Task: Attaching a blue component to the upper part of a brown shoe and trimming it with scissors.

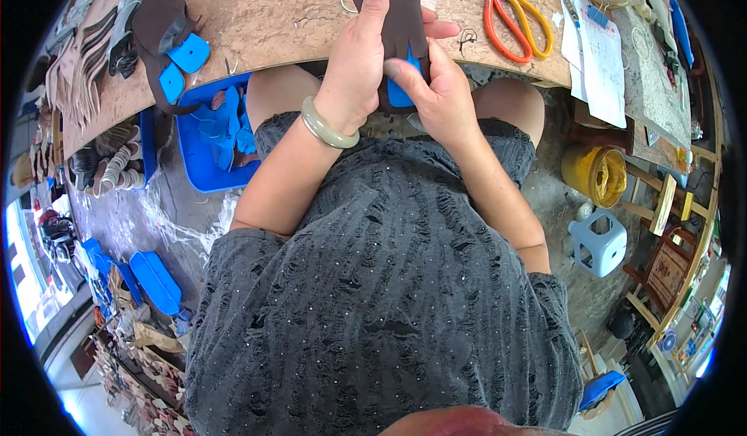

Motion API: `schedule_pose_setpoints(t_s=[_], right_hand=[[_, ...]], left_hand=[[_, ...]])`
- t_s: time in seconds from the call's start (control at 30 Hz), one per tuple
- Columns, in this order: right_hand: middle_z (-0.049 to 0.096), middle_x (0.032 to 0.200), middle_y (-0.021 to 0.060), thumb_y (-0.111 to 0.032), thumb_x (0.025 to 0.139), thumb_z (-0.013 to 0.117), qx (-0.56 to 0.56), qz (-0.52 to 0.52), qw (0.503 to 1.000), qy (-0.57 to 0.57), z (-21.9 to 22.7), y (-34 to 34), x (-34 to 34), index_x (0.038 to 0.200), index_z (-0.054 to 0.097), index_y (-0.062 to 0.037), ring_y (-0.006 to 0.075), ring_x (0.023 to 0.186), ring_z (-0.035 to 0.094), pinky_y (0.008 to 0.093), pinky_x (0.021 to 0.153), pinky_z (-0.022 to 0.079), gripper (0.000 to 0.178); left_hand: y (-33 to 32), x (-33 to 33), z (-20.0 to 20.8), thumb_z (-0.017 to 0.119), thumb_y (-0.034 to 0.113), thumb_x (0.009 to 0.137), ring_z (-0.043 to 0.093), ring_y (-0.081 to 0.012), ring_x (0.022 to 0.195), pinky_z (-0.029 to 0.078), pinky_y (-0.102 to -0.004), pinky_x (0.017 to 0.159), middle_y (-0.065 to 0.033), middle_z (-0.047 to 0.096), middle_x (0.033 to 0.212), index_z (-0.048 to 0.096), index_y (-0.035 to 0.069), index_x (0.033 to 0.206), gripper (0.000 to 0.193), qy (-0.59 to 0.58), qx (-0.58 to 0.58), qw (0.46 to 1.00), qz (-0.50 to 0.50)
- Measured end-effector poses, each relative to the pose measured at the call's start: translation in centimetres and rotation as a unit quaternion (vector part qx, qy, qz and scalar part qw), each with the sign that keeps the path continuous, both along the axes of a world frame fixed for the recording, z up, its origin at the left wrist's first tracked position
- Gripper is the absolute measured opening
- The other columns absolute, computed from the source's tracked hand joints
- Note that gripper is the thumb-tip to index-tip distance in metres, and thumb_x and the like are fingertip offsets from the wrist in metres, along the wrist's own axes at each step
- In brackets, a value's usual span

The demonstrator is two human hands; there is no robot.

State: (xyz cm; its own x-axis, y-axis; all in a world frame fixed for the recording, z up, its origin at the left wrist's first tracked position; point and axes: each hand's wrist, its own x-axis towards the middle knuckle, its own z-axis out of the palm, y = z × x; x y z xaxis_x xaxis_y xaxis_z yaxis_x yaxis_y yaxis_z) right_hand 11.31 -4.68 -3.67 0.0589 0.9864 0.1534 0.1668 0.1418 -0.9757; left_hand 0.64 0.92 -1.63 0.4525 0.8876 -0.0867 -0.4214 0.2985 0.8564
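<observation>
Pinched with both left hand and right hand, fingers closed around thin, floppy, light dark-brown leather sandal upper near blue tab.

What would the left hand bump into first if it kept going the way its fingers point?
The left hand points up and away across the workbench, along the dark brown leather piece it already grips. Beyond that, the way looks free to the picture's top edge, though depth is hard to judge.

Scissors lie right of sole — on workbench.
</observation>
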Motion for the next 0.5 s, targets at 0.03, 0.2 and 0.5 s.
schedule_pose_setpoints(t_s=[0.03,0.2,0.5], right_hand=[[0.063,0.089,0.0095,-0.025,0.087,0.061,-0.015,0.039,0.998,0.045,-0.2,-0.1,0.1,0.112,0.055,-0.0011,0.0157,0.082,0.061,0.0299,0.073,0.049,0.035],[0.061,0.1,0.0029,-0.031,0.087,0.065,-0.16,0.153,0.937,0.271,0.6,-0.1,2.0,0.114,0.057,-0.0013,0.0088,0.088,0.057,0.0264,0.076,0.048,0.041],[0.063,0.092,0.0012,-0.024,0.087,0.065,-0.187,0.13,0.944,0.239,0.0,-0.3,1.7,0.105,0.062,-0.0004,0.0071,0.082,0.057,0.0235,0.072,0.048,0.03]], left_hand=[[0.1,-0.1,0.0,0.025,0.05,0.098,0.061,-0.0295,0.101,0.052,-0.0376,0.085,-0.0257,0.061,0.102,0.05,-0.003,0.104,0.059,0.0,-0.001,1.0,0.001],[0.1,-0.3,0.4,0.022,0.053,0.097,0.063,-0.0282,0.097,0.052,-0.0368,0.085,-0.0256,0.062,0.101,0.05,-0.002,0.107,0.063,-0.008,-0.028,0.998,-0.048],[-0.2,-1.0,0.0,0.024,0.054,0.097,0.064,-0.0265,0.092,0.052,-0.0364,0.084,-0.0263,0.062,0.103,0.052,-0.001,0.107,0.063,0.031,-0.011,0.995,-0.091]])
